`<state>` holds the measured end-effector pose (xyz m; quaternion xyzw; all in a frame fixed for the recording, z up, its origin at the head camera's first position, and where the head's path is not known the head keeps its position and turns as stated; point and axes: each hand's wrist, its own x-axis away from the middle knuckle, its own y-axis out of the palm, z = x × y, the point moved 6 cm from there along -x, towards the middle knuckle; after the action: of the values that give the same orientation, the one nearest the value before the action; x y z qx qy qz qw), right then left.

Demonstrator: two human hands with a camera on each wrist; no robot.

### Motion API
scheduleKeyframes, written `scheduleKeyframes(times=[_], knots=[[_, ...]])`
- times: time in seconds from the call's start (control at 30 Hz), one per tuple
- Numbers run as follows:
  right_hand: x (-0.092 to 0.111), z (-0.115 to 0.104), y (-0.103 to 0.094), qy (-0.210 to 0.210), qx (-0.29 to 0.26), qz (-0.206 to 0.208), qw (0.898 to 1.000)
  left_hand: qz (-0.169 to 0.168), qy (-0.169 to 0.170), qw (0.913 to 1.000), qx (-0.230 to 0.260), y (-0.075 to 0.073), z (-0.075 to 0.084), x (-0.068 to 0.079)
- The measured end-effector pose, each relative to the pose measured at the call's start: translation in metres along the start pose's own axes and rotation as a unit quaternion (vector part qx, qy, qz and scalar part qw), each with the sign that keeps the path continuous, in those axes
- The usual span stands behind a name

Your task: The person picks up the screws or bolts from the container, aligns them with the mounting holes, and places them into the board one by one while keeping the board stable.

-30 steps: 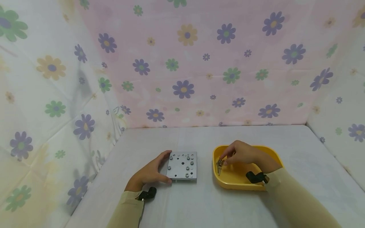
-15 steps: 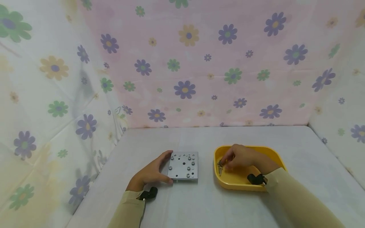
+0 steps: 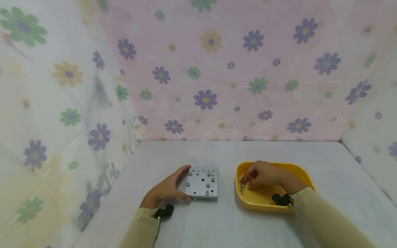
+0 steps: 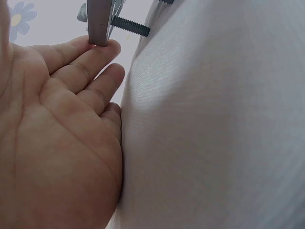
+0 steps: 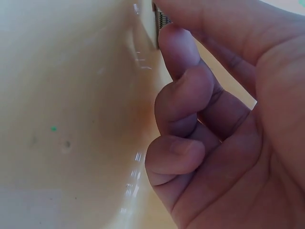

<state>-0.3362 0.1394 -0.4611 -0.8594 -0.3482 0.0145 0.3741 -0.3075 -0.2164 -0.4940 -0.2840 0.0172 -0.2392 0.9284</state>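
Holding metal plate (image 3: 202,183) in left fingers (image 4: 78,71), screws (image 3: 242,189) apart

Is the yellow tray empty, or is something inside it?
Not empty: metal screws lie inside the tray, near its left end, by the right hand.

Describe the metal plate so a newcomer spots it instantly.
Find the white table, then the yellow tray on it. Just left of the tray, the left hand grips the left side of a flat silver plate. Unlike the round-cornered tray and the slim loose screws in it, the plate is square and dotted with holes and bolt heads.
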Motion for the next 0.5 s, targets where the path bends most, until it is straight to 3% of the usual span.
scheduleKeyframes(times=[0.3,0.5], knots=[[-0.0007,0.0039,-0.0002,-0.01,0.027,0.012,1.0,0.006,0.005,0.9999,-0.012,0.0016,-0.0024,-0.0006],[-0.0006,0.0081,0.0008,0.015,0.034,0.003,0.999,0.006,-0.001,0.9999,-0.011,0.0008,-0.001,-0.0004]])
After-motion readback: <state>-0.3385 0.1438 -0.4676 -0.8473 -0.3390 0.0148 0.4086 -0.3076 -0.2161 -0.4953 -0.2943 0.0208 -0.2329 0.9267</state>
